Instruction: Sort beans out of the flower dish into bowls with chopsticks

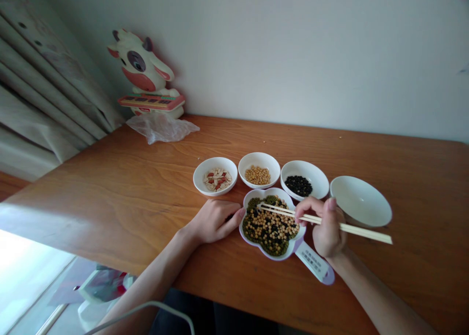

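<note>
A white, purple-rimmed flower-shaped dish [249, 238] with a labelled handle [313, 261] lies on the table, holding mixed green, black and yellow beans. At its left rim is my left hand [214, 221], fingers bent and thumb against the edge; its other fingertips are partly hidden. My right hand [330, 227] grips a pair of wooden chopsticks [361, 231]. Their tips are over the upper left part of the beans; whether a bean is between them I cannot tell. Behind stand white bowls with peanuts [217, 179], yellow soybeans [257, 175] and black beans [298, 185].
An empty white bowl [361, 200] sits at the right end of the row. Farther back left, a toy cow keyboard [150, 76] stands beside a crumpled plastic bag [163, 128]. A curtain [44, 90] hangs at the left, and a wall closes off the wooden table [146, 198] behind.
</note>
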Available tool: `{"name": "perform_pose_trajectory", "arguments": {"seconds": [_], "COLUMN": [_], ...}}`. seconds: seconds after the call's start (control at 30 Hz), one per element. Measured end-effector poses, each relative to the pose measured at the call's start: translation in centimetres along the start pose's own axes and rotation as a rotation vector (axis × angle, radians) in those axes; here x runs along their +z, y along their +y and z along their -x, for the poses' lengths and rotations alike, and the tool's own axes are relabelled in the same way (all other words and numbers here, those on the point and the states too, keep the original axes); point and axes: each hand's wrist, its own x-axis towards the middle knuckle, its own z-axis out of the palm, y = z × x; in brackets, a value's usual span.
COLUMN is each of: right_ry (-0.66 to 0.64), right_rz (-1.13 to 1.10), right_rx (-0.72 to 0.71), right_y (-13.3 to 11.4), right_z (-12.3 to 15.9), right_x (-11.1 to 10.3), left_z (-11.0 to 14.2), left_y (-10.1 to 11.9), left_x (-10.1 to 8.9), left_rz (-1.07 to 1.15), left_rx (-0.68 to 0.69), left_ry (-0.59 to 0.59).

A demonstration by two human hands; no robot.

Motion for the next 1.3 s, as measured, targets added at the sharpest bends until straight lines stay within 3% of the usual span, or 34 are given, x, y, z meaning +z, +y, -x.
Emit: {"name": "perform_pose_trajectory", "arguments": {"seconds": [0.23, 0.47, 0.7, 0.9, 1.1, 1.2, 1.3], "right_ry": [0.010, 0.046, 0.256, 0.353, 0.375, 0.319, 0.165], "right_rz": [0.063, 0.141, 0.330, 0.438, 0.401, 0.190, -0.082], "right_rx": [-0.138, -0.440, -0.633, -0.583, -0.574, -0.460, -0.225], "right_y": [0.0, -1.6, -3.0, -1.9, -1.0, -1.2, -1.7], "right_z": [-0.2, -1.0, -1.8, -2.5, -2.5, -2.1, -1.3], "right_x": [-0.7, -2.3, -4.7, -5.8, -6.1, -5.1, -3.0], "left_z": [-0.1, -0.1, -0.1, -0.1, 0.0, 0.0, -0.1], "left_y": [0.1, 0.1, 0.1, 0.1, 0.0, 0.1, 0.1], "left_x": [-0.1, -0.1, -0.1, 0.0, 0.0, 0.0, 0.0], "left_rz": [0.007, 0.015, 0.019, 0.019, 0.015, 0.017, 0.017], "left_rx": [-0.003, -0.012, -0.017, -0.010, -0.012, -0.013, -0.015], "left_ry": [-0.005, -0.015, -0.015, -0.012, -0.013, -0.014, -0.011]}}
